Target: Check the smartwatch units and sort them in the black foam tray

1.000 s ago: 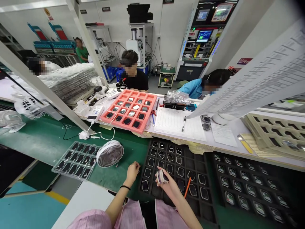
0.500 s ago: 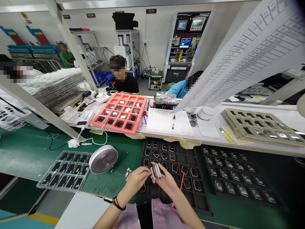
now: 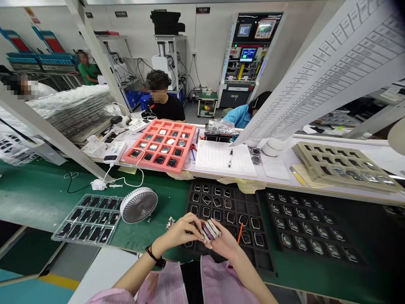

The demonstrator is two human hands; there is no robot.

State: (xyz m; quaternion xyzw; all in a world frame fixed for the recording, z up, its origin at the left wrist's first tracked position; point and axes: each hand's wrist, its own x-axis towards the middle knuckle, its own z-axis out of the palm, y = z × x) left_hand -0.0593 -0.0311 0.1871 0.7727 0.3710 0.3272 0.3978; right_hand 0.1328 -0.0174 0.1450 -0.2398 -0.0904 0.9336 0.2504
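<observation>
My right hand (image 3: 227,242) is closed around a small stack of watch frames (image 3: 210,230), white and purplish at their edges, held on edge above the black tray. From the left, my left hand (image 3: 182,230) reaches over with its fingers pinched at the stack's near left side. What sits between those fingertips is too small to make out. Beneath both hands lies the black foam tray (image 3: 264,262), with watch frames (image 3: 230,217) in many of its pockets. An orange stick (image 3: 240,233) leans in the tray just right of my right hand.
Small light pieces (image 3: 170,223) lie left of my hands, near a white fan (image 3: 139,205) and a clear tray of black parts (image 3: 87,217). Another black tray (image 3: 284,251) stands right. On the shelf are a pink tray (image 3: 151,162), papers (image 3: 218,162) and beige trays (image 3: 344,171). Co-workers sit beyond.
The view has shifted slightly. My left hand's fingers have come closer against the stack, and the stack is tilted a little differently in my right hand.
</observation>
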